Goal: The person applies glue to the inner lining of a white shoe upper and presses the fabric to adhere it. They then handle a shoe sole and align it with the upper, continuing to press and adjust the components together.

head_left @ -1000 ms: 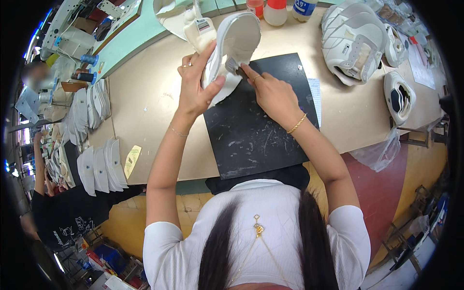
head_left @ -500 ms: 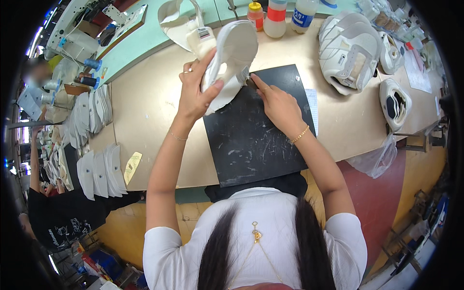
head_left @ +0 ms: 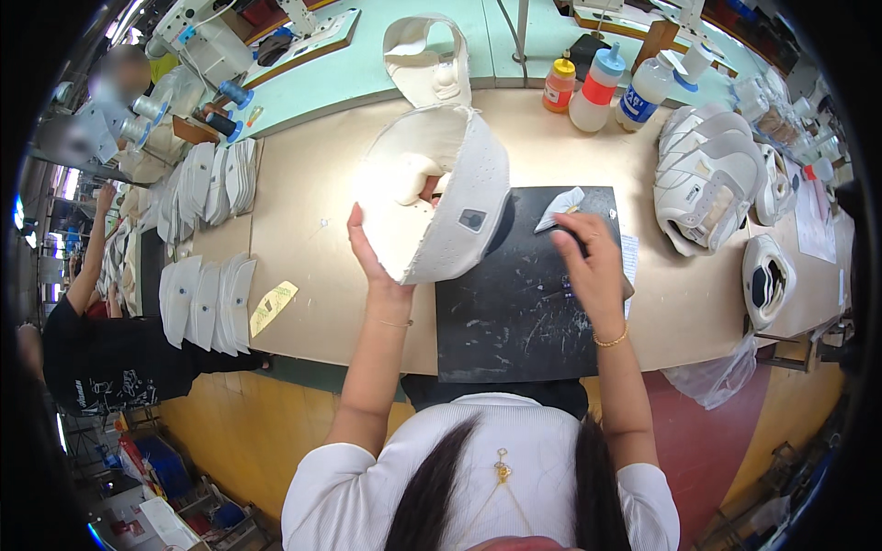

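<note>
My left hand (head_left: 372, 248) grips a white shoe upper (head_left: 482, 207) from its left side, with the fingers partly hidden inside. The upper is tilted and shows a dotted outer face with a small grey emblem. Over the black mat (head_left: 514, 331), my right hand (head_left: 595, 271) has curled fingers, apart from the upper. Beside its fingertips is a small whitish folded piece (head_left: 559, 209). Something dark shows between thumb and forefinger, too unclear to name. The end of a dark tool (head_left: 628, 286) shows at the right edge of that hand.
Another white upper (head_left: 427, 69) stands beyond the held one. Glue bottles (head_left: 597, 92) are at the back. Stacked shoe uppers (head_left: 707, 188) lie on the right, white cut pieces (head_left: 207, 303) on the left. At far left, another person in a black shirt (head_left: 115, 354) reaches out an arm.
The held upper has been turned to show its outer face. My right hand has come away from it and moved right. The whole view has shifted.
</note>
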Action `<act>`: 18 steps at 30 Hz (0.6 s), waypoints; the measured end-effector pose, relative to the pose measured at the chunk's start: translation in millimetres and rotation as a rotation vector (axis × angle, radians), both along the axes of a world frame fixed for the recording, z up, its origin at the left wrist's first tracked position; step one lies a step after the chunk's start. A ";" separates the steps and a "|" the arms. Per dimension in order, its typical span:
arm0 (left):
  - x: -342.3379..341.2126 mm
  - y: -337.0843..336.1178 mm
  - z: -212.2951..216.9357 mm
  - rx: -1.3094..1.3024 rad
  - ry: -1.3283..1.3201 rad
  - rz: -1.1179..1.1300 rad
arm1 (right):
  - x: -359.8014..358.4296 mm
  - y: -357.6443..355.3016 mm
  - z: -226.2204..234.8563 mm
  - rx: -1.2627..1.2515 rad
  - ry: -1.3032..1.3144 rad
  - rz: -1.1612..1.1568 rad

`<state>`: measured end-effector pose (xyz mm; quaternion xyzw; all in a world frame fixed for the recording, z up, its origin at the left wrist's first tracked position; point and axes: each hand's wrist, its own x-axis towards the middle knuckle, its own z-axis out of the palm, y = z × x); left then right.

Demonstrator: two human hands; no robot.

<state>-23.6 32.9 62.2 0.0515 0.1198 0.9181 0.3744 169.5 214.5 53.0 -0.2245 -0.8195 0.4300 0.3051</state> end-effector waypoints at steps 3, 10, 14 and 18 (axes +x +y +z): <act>18.1 5.7 -6.4 0.103 -0.078 -0.097 | -26.1 -38.3 26.0 -0.900 0.257 0.471; -8.8 -29.1 -26.6 -1.304 0.457 0.237 | -39.0 -36.0 51.6 -1.319 0.300 0.590; -2.1 -51.7 20.5 -0.896 0.590 0.099 | -49.8 -19.7 59.2 -1.237 0.141 0.720; 48.4 -31.2 54.1 -0.561 0.450 -0.101 | -69.1 -17.5 71.2 -1.082 -0.007 0.731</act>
